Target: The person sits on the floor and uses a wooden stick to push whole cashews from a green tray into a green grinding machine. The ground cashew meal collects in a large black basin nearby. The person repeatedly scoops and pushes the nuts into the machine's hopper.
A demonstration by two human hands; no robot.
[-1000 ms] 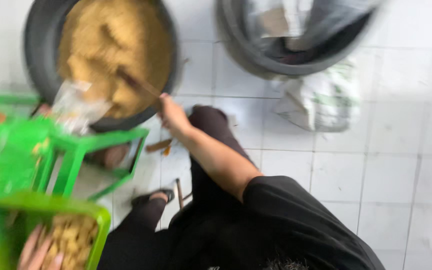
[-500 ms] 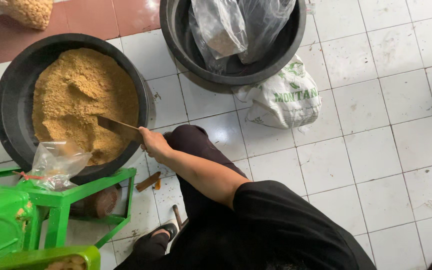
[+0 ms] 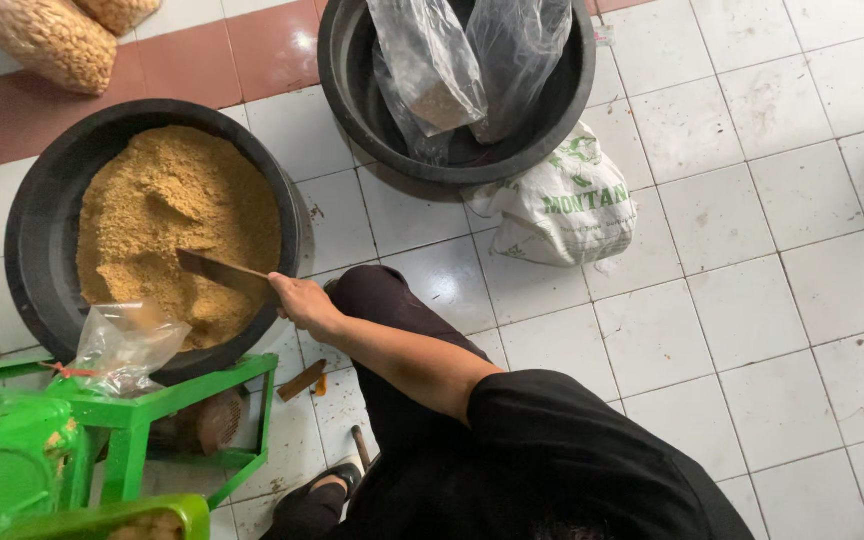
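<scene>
A flat wooden paddle [image 3: 214,268] with a dark blade is held by its handle in the right hand [image 3: 302,300], its blade laid nearly level on a heap of yellow-brown crumbly meal [image 3: 177,215]. The meal is piled in a round black tub [image 3: 37,250] set on the white tiled floor, filling most of it.

top: black short-sleeved shirt | legs: black trousers | foot: dark open sandal [image 3: 337,478]

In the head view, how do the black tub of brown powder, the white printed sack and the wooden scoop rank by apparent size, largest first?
1. black tub
2. white printed sack
3. wooden scoop, held in the right hand
</scene>
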